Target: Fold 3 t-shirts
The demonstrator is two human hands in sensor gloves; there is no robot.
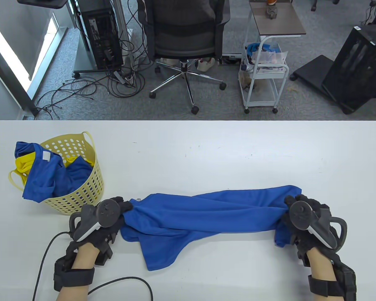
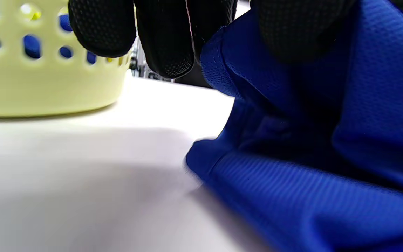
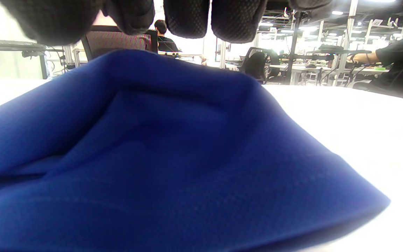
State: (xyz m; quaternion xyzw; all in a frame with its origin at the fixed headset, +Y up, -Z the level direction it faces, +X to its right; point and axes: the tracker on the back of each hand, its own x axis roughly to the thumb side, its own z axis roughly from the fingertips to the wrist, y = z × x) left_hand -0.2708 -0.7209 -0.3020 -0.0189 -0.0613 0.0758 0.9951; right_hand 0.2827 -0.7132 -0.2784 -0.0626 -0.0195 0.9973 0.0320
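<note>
I hold a blue t-shirt (image 1: 206, 213) stretched in a bunched band across the near part of the white surface (image 1: 206, 150). My left hand (image 1: 105, 219) pinches its left end, the fingers (image 2: 166, 45) curled onto the hem; my right hand (image 1: 304, 216) grips its right end, fabric gathered under the glove. A loose flap trails toward me on the surface. To the left, a yellow basket (image 1: 84, 191) holds more blue and yellow shirts (image 1: 44, 178), spilling over its rim.
</note>
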